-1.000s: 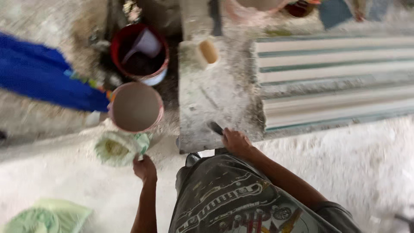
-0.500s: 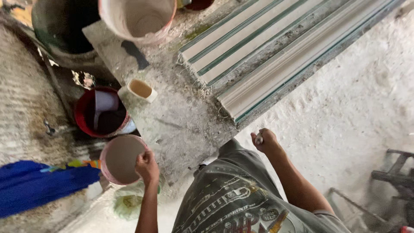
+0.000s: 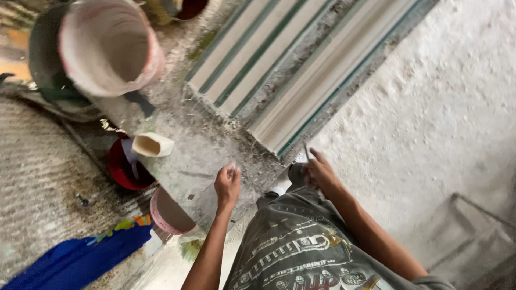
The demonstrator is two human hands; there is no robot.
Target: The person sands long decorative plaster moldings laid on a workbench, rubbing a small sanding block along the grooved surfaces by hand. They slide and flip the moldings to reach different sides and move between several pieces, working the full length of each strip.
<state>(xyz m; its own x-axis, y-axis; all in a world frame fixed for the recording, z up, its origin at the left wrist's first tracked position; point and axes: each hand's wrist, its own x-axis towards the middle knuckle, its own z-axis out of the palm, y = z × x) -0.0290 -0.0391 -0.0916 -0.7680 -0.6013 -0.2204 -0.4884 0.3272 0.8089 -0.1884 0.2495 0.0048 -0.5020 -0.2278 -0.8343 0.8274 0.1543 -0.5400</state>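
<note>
- Left hand (image 3: 228, 183) loosely curled, empty, over dusty surface (image 3: 215, 145).
- Right hand (image 3: 321, 171): fingers pinch thin tool (image 3: 306, 153); light, rigid, grip mid-shaft.
- Plaster moulding (image 3: 317, 75) nearby: brittle, support along length.

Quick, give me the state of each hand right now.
Left hand: loosely curled over the dusty slab, holding nothing visible.
Right hand: closed around a thin tool; its kind cannot be told.

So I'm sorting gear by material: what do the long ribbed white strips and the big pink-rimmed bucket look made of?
The long ribbed white strips look like cast plaster or cement mouldings: matte, chalky, with green-edged grooves. The big pink-rimmed bucket looks like plastic, thin-walled and caked with pale dried residue, though the coating leaves that uncertain.
</note>
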